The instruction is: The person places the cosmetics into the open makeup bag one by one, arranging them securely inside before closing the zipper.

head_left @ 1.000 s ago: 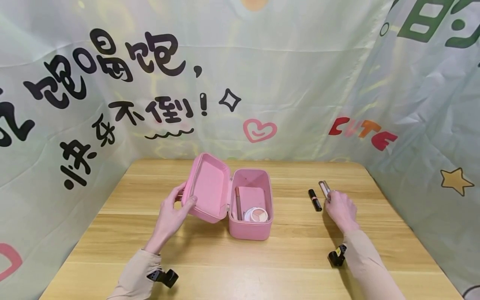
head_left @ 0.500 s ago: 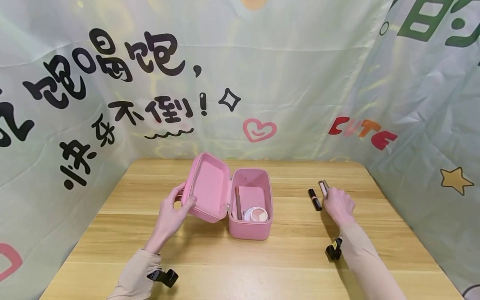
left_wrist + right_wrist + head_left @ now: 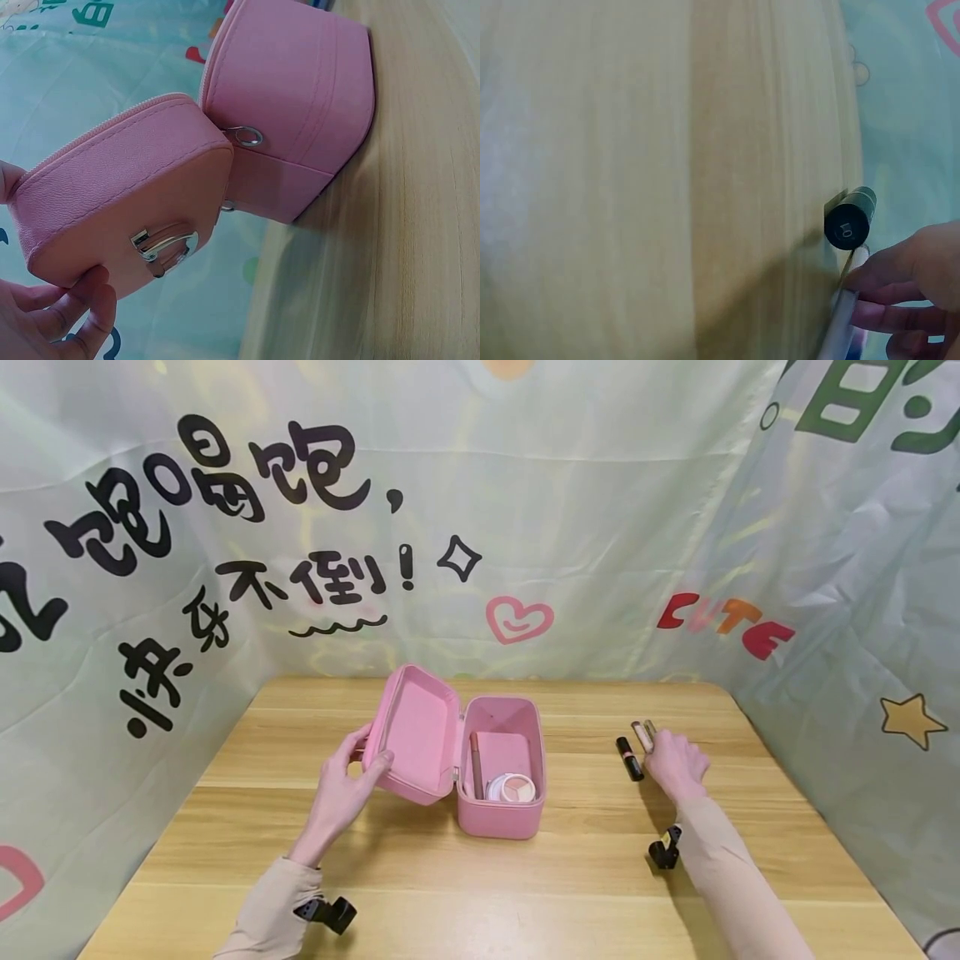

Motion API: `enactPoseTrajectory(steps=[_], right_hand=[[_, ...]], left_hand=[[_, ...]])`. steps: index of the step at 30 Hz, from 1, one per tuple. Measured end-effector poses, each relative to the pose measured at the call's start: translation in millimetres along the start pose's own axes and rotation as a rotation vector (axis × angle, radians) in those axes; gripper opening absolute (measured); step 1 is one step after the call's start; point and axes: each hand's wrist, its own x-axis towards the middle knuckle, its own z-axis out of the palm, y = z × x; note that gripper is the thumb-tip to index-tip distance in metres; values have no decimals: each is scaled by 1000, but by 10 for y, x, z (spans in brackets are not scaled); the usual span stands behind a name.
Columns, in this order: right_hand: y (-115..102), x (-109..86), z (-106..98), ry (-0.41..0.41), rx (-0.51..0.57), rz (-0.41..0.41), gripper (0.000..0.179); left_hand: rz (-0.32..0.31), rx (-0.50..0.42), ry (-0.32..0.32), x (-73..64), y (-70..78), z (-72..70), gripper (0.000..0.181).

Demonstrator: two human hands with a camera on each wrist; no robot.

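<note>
Pinching a slim tube (image 3: 838, 326), your right grip (image 3: 677, 766) has a black tube (image 3: 630, 760), then the pink case (image 3: 498, 823), at nine o'clock, its lid (image 3: 415, 735) held by your left grip (image 3: 345, 789).

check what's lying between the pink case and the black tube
Nothing: only bare wooden tabletop shows between the pink case and the black tube, as the head view shows.

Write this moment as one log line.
left hand: holds lid; pink case: open, containing brown pencil, three-shade compact; right hand: touches slim tube; black cosmetic tube: on table
</note>
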Motion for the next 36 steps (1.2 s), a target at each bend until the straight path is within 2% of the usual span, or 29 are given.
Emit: enactPoseTrajectory(steps=[4,9,14,23,28,31,36], right_hand=[[-6,-8,-27,4,30,-1,22],[-38,-23,-65,-18,105,-8,16],[-79,-34,-128,-73,213,23,29],[-133,-48,-205,-182,588,53,39],[-116,-21,-235,-247,741,87,44],[-115,-14,-267,-290,832,80,45],[-136,-15,-337,-356,935,96,43]], left_hand=[[3,2,0,2,-4,-1,58],[2,2,-3,-1,-3,-4,58],[-2,-5,-5,-6,2,-2,58],[-4,-3,-4,-5,8,-1,58],[-10,-6,-12,-4,8,-2,58],[-12,-7,-15,-2,10,-4,58],[-13,-9,-19,-2,16,-5,58]])
